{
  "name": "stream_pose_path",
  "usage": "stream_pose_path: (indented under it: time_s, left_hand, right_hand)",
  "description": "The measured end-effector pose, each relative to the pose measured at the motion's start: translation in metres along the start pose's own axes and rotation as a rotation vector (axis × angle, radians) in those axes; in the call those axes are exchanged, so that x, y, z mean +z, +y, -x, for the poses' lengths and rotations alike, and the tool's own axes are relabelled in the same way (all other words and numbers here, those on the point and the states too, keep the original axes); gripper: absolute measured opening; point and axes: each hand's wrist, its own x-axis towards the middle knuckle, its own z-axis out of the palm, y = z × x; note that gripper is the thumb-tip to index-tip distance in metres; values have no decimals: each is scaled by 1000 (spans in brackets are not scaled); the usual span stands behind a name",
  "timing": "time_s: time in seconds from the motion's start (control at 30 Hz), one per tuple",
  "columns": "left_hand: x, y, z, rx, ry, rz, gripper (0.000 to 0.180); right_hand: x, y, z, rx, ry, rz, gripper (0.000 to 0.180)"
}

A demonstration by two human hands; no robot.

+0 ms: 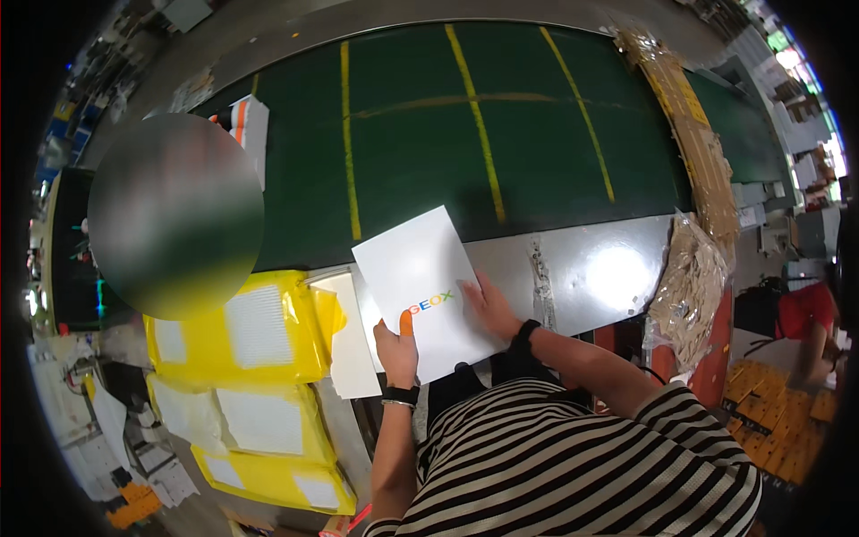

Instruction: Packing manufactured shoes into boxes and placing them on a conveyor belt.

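Left hand [396, 347] pinches the white packet [422, 288] at its near edge. Right hand [489, 304] lies flat, fingers spread, on its right side, yellow bags [259, 331] just left

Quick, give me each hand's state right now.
Left hand: closed on the lower edge of the white envelope, thumb on top.
Right hand: open, fingers flat on the envelope's right edge.
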Motion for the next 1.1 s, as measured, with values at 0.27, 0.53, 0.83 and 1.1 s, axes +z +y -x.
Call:
stream_pose_path:
  time_s: [0.27, 0.53, 0.83, 1.1]
  left_hand:
    - [19, 25, -12, -380, -567, 861, 67]
    - [15, 132, 23, -369, -1075, 946, 74]
    - [53, 169, 35, -92, -922, 715, 60]
    - [15, 145, -40, -80, -497, 644, 45]
  right_hand:
    - [-21, 73, -17, 151, -43, 93, 80]
    - [-191, 36, 123, 448, 6, -1321, 70]
    - [-599, 36, 108, -132, 707, -1038, 77]
    - [-479, -9, -39, -40, 205, -1036, 45]
